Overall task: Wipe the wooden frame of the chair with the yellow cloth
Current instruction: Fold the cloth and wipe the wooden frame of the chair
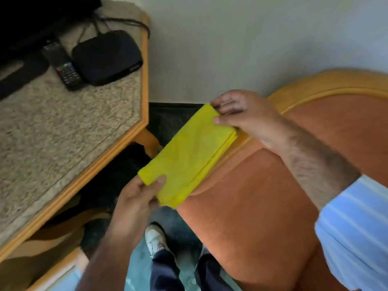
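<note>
Sleeve in pale blue stripes (357,227) fills our lower right. Left hand (134,198) pinches near corner of yellow cloth (189,156), thumb on top; right hand (241,114) pinches far end between thumb and fingers. We hold it folded flat and stretched between both hands, likely to make a firm pad for wiping. Cloth hangs just above chair's wooden frame (237,143), beside orange upholstery (252,206); contact unclear. Wiping not yet begun, we judge. Desk (144,80) stands left, carrying remote (60,66) and black box (107,57).
</note>
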The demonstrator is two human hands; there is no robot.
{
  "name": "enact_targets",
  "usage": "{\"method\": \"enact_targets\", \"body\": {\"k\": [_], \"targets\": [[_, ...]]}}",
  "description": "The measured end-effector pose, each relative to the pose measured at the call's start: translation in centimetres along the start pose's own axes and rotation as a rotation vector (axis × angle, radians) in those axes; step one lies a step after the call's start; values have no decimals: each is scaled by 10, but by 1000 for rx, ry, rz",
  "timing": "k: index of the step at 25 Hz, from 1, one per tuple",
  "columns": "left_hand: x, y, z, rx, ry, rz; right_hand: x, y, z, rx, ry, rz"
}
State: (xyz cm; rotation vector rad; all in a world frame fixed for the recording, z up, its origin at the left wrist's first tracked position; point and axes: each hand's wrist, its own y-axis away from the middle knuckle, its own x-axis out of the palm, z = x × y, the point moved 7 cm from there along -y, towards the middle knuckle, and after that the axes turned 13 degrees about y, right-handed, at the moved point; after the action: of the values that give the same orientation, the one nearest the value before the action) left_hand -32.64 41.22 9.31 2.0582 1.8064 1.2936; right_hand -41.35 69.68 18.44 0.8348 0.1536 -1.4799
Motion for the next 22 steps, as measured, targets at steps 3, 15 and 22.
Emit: {"method": "enact_targets", "body": {"k": [3,15,22], "targets": [[38,-29,25,-16,-225,-9,-40,1,-45,17,159,-145],[56,-77,31,259,-1472,-147,-19,1,-110,-269,823,-421],[125,-84,91,916,-1998,667,-99,-34,-147,-199,1199,-585]]}}
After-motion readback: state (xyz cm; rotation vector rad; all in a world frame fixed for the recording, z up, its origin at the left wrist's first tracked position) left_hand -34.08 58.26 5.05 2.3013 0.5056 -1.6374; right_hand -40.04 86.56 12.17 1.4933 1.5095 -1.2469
